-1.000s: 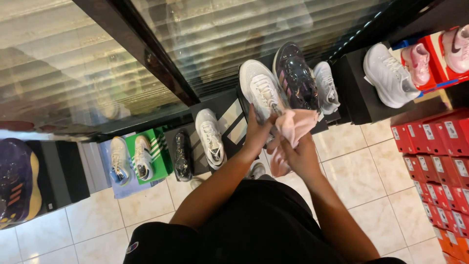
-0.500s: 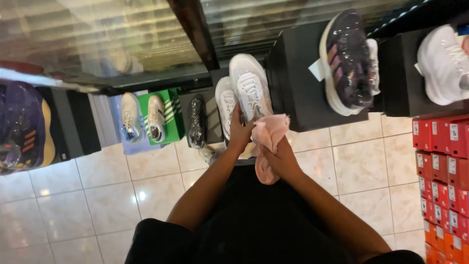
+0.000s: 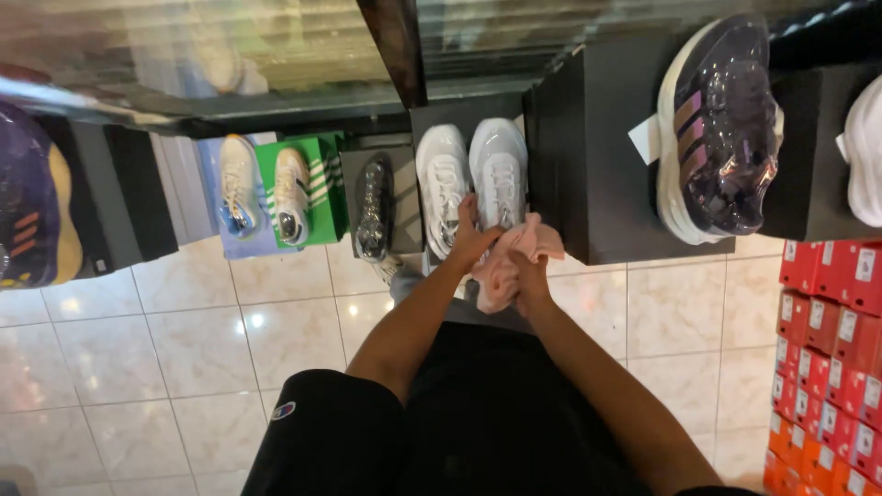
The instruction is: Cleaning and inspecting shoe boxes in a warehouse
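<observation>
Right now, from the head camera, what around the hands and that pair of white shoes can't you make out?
- Right hand: fingers buried in the pink cloth, grip unclear.
- Left hand: palm side hidden against the white shoes; whether it grips them is unclear.
- Heels of the shoes: covered by both hands and the cloth.
- Dark shoe: film glare blurs its surface.
- Red boxes: cut off by the right edge.

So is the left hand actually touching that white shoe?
Touching. The head view shows the left hand with its fingers laid on the white shoe, no gap, while the right hand grips the pink cloth.
</observation>
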